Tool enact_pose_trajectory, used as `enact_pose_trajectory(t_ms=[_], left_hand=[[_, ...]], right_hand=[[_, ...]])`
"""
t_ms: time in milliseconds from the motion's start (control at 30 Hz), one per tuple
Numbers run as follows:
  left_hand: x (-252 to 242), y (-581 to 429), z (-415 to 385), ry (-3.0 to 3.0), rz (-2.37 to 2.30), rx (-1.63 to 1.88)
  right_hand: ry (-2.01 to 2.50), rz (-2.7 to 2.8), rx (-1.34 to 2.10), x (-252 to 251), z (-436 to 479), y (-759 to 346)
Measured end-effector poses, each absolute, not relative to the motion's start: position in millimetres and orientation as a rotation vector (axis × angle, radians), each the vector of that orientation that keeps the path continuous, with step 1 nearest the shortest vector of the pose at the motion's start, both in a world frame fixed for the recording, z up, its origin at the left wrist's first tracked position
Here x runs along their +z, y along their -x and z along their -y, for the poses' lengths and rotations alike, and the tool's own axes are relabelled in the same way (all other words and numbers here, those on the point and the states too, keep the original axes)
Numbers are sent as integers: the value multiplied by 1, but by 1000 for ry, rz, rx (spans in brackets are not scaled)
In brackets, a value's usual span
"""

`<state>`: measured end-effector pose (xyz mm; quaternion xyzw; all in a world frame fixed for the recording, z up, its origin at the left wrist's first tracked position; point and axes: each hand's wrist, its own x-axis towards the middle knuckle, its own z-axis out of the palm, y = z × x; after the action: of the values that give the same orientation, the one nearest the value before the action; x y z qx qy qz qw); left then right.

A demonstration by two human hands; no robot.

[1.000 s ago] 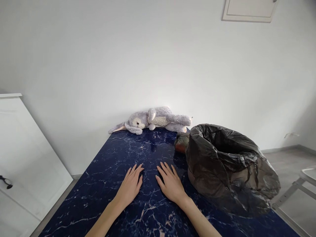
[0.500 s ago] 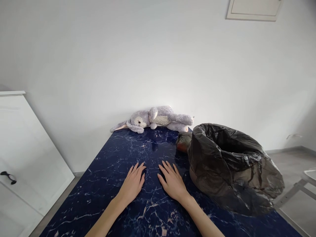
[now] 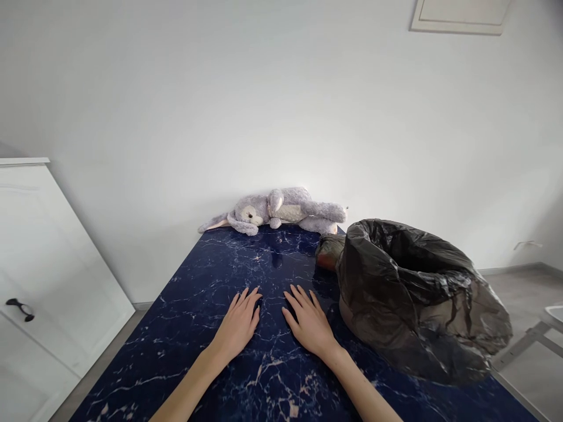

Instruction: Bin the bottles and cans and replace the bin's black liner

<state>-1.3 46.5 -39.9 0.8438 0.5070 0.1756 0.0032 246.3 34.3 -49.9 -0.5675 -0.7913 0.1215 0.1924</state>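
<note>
My left hand (image 3: 237, 323) lies palm down on the dark blue marble-patterned table (image 3: 185, 328), fingers stretched out and slightly spread. Beside it, my right hand (image 3: 309, 325) rests flat on the same surface, its fingers apart. Neither hand holds anything. Just right of my right hand stands a bin lined with a black plastic bag (image 3: 409, 310); its mouth gapes upward, and the inside is too dark to make out. At the far edge of the table a grey plush rabbit (image 3: 281, 212) lies on its side, head to the left.
Behind the bin's left side shows part of a dark, reddish bagged thing (image 3: 328, 252), mostly hidden. A white cabinet (image 3: 53, 264) with a black handle stands at the left. The white wall (image 3: 264, 105) rises behind the table. At the right is a grey metal frame (image 3: 528, 340).
The view has shifted slightly, so everything sits a little further right in the picture. Both hands stay flat on the table, and the rabbit and bin have not moved.
</note>
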Motion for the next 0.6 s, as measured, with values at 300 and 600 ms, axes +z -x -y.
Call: enact_pose_trajectory(t_ms=[300, 600], left_hand=[[-38, 0, -45, -2653, -1580, 579], [-36, -2, -40, -2653, -1588, 569]], right_hand=[[1573, 2212, 333, -50, -32, -248], [1542, 2206, 260, -57, -30, -249]])
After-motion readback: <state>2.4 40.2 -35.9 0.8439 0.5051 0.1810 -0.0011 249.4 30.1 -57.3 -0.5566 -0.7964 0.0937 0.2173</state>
